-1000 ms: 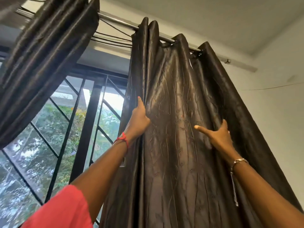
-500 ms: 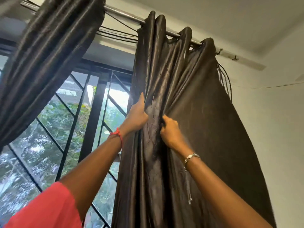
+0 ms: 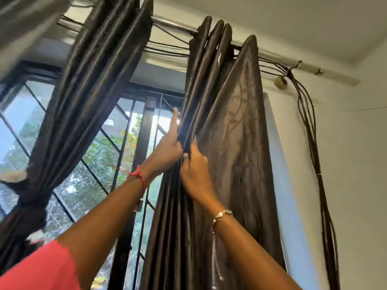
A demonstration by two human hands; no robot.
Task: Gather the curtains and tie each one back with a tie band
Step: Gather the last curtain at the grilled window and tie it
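Note:
The dark brown right curtain (image 3: pixel 230 143) hangs from a metal rod (image 3: pixel 173 23), bunched into narrow upright folds. My left hand (image 3: pixel 167 149) grips the folds at their left edge, its index finger pointing straight up along the fabric. My right hand (image 3: pixel 195 166) sits just right of it, fingers curled on the same folds, and the two hands almost touch. At the left, the left curtain (image 3: pixel 88 97) is gathered and cinched low by a dark tie band (image 3: pixel 31 198).
A window with a black diagonal grille (image 3: pixel 100 155) shows between the curtains. A bundle of dark cables (image 3: pixel 310 132) runs along the rod and down the white wall (image 3: pixel 351 164) on the right. A strip of pale wall shows beside the curtain's right edge.
My right hand has swept left across the right curtain to meet my left hand, pressing the wide panel into tight folds. The wall and cables behind it are uncovered.

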